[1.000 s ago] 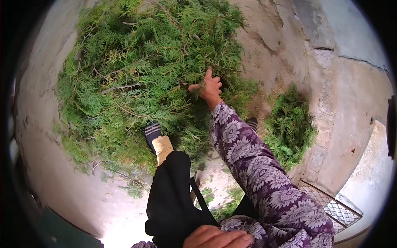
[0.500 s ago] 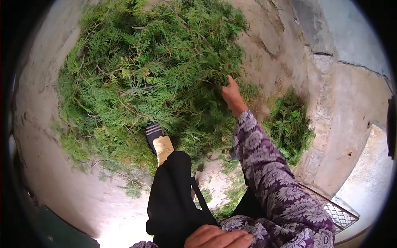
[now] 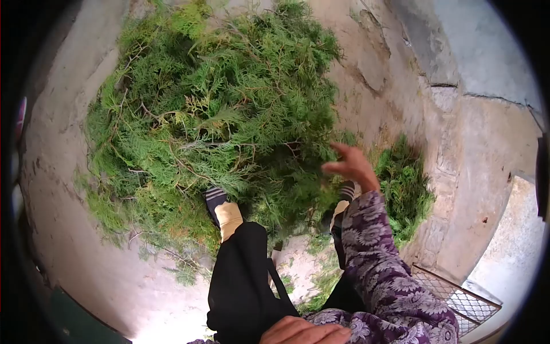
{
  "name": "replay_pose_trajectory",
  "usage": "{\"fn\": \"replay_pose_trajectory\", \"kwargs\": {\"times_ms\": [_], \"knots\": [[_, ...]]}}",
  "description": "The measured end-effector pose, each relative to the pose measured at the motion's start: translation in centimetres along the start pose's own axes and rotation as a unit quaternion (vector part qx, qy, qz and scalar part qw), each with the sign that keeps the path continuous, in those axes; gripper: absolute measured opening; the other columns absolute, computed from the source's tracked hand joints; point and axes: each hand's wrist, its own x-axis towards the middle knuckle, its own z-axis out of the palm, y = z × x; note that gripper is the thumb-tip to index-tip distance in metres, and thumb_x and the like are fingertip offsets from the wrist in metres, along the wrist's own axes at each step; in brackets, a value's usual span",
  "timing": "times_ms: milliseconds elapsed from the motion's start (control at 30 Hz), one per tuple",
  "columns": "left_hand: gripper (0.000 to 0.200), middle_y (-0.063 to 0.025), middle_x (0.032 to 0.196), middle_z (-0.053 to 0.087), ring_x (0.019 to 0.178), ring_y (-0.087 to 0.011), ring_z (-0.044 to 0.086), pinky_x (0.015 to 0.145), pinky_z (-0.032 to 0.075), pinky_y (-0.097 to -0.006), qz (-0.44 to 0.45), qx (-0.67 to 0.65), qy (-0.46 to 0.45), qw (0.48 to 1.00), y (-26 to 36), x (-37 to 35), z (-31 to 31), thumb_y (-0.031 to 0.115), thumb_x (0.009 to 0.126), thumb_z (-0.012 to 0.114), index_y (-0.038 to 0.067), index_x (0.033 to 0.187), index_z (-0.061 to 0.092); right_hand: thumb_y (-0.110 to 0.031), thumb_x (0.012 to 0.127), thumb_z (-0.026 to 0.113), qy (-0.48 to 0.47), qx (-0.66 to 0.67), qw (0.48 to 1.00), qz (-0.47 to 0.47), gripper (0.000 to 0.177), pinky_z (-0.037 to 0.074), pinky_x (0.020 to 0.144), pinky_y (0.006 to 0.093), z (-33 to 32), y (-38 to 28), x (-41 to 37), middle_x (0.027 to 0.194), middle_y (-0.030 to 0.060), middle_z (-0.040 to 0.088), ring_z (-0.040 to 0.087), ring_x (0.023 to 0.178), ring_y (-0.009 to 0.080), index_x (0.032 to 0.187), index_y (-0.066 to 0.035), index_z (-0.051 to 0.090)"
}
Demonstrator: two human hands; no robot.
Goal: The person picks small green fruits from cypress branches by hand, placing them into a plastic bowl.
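Note:
A broad heap of cut green conifer branches [image 3: 229, 114], with feathery leaves and thin brown stems, lies in front of me. Just off its right side hovers my right hand [image 3: 353, 166], thumb and finger apart, slightly blurred and holding nothing. My left hand [image 3: 306, 332] rests at the bottom edge across my lap, its fingers laid flat. My left shoe [image 3: 215, 200] is partly tucked under the sprigs, and my right shoe [image 3: 346, 192] is at the heap's near right edge.
A smaller clump of greenery [image 3: 404, 192] sits on the ground right of my hand. Beyond it runs a low stone edging [image 3: 441, 166]. A metal mesh frame [image 3: 458, 298] stands at lower right, and a dark green panel [image 3: 80, 315] at lower left.
My right hand has drawn back from the heap, down and to the right, and its fingers have opened. The left hand stays on my lap. My right shoe has come into sight.

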Motion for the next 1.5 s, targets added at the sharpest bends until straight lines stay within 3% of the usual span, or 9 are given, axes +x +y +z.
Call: {"fn": "replay_pose_trajectory", "kwargs": {"times_ms": [167,400,633,833,900,1133,1200,1400,1500], "knots": [[0.021,-0.0117,0.076,0.062,0.062,-0.0222,0.057,0.053,0.043,-0.0289,-0.029,0.011,-0.071,0.997,0.6,0.9,-0.9,0.002,0.068,0.065,0.001,0.089,0.06,-0.041,0.066,0.073,0.14,0.091,0.982,-0.083,0.086,0.041,0.092,0.0373,-6.2,-6.4,3.6,0.124,0.0254,0.043,0.051,0.106,0.0342,0.13,-0.001,0.033],[0.021,-0.0124,0.077,0.061,0.064,-0.0231,0.058,0.054,0.044,-0.0296,-0.006,0.011,-0.024,1.0,0.0,0.4,-0.6,0.004,0.07,0.064,0.0,0.091,0.059,-0.047,0.056,0.077,0.145,0.155,0.975,-0.065,0.105,0.038,0.093,0.0359,3.1,-13.5,15.2,0.123,0.0259,0.043,0.046,0.112,0.0334,0.131,0.005,0.025],[0.022,-0.0133,0.077,0.061,0.064,-0.0237,0.058,0.054,0.044,-0.0293,-0.02,-0.003,-0.038,0.999,0.4,0.9,-1.7,0.003,0.069,0.064,0.0,0.091,0.059,-0.025,0.07,0.067,0.121,0.293,0.947,-0.042,0.07,0.045,0.069,0.0291,3.8,-10.4,13.9,0.097,0.0127,0.057,0.054,0.081,0.0188,0.123,0.01,0.036],[0.019,-0.0126,0.076,0.062,0.063,-0.023,0.058,0.054,0.043,-0.0292,-0.023,0.002,-0.03,0.999,0.5,0.4,-1.9,0.003,0.069,0.064,0.0,0.087,0.06,-0.021,0.075,0.062,0.095,0.317,0.936,-0.119,0.023,0.038,0.053,0.0242,-1.0,-7.2,4.9,0.07,0.0016,0.053,0.047,0.063,0.0081,0.083,-0.001,0.054],[0.019,-0.0125,0.076,0.062,0.063,-0.0229,0.058,0.054,0.043,-0.0292,-0.026,-0.002,-0.029,0.999,0.7,0.5,-2.0,0.003,0.068,0.064,-0.001,0.086,0.06,-0.021,0.077,0.062,0.057,0.478,0.868,-0.123,0.024,0.042,0.057,0.024,-2.0,-7.8,0.5,0.069,0.0013,0.054,0.051,0.063,0.0097,0.089,-0.002,0.054],[0.017,-0.0116,0.074,0.061,0.063,-0.0238,0.058,0.054,0.044,-0.0301,-0.041,-0.003,-0.052,0.998,0.8,0.8,-1.4,0.002,0.064,0.065,0.0,0.081,0.062,-0.016,0.081,0.056,0.155,0.579,0.785,-0.158,0.02,0.046,0.059,0.0282,-7.7,-1.1,-8.0,0.068,0.0022,0.052,0.054,0.063,0.0153,0.096,-0.003,0.053],[0.016,-0.0114,0.073,0.061,0.063,-0.0239,0.058,0.054,0.044,-0.0303,-0.04,-0.005,-0.05,0.998,0.8,0.7,-1.2,0.002,0.064,0.065,0.0,0.08,0.062,-0.02,0.083,0.054,0.269,0.659,0.691,-0.129,0.015,0.041,0.053,0.0257,-8.6,-0.5,-8.6,0.061,-0.0017,0.045,0.048,0.056,0.0111,0.086,-0.006,0.053],[0.016,-0.0123,0.076,0.061,0.064,-0.0247,0.058,0.055,0.044,-0.0312,-0.027,-0.003,-0.067,0.997,0.2,0.6,-0.8,0.008,0.07,0.063,0.0,0.084,0.062,-0.018,0.081,0.06,0.442,0.297,0.843,-0.082,0.021,0.039,0.059,0.024,-13.4,-2.8,-4.3,0.074,-0.0006,0.054,0.047,0.065,0.0086,0.093,-0.002,0.061],[0.018,-0.013,0.078,0.061,0.065,-0.0253,0.058,0.055,0.044,-0.0317,-0.018,0.004,-0.077,0.997,0.0,0.8,-0.6,0.012,0.073,0.061,0.0,0.086,0.061,-0.017,0.08,0.06,0.445,0.256,0.843,-0.16,0.025,0.038,0.06,0.0219,-15.1,-3.5,1.8,0.081,0.0,0.058,0.047,0.068,0.007,0.099,0.0,0.06]]}}
